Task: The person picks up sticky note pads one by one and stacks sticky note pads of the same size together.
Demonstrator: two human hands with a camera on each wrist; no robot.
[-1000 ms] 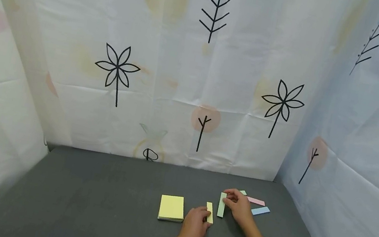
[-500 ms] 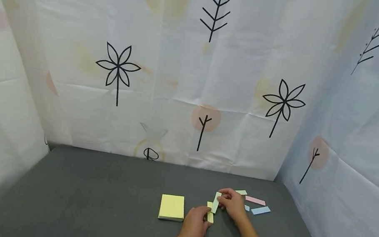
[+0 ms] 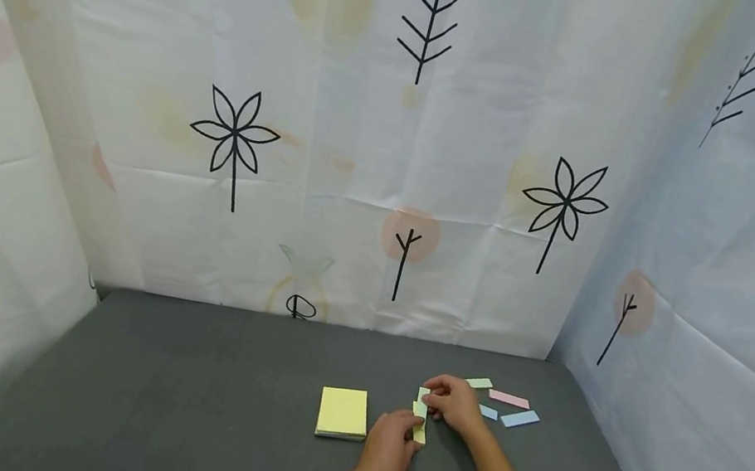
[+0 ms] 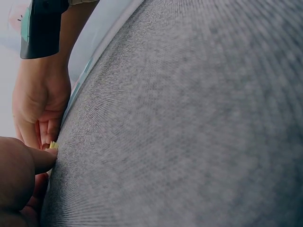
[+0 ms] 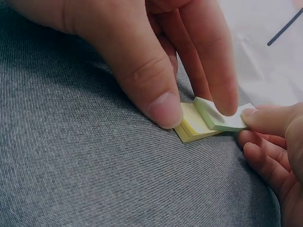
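In the head view my left hand (image 3: 388,445) holds a narrow yellow sticky-note pad (image 3: 419,434) on the table. My right hand (image 3: 454,405) grips a pale green sticky-note pad (image 3: 423,396), which overlaps the yellow one's far end. The right wrist view shows the green pad (image 5: 206,112) lying across the yellow pad (image 5: 193,117), with a right fingertip pressed on it. The right thumb (image 5: 165,109) touches the yellow pad's edge, and left-hand fingers (image 5: 270,118) are at the far end. In the left wrist view only a yellow sliver shows between the hands.
Left of the hands sits a stack of square yellow sticky notes (image 3: 342,412). Beyond the right hand lie narrow pads: green (image 3: 479,383), pink (image 3: 509,399) and blue (image 3: 520,418), with another blue one (image 3: 488,412) partly hidden. Patterned curtains surround the grey table (image 3: 203,407).
My right hand has moved left and slightly down, bringing the green pad from beside the yellow pad onto it. The left hand has stayed in place. A second blue pad has come into view.
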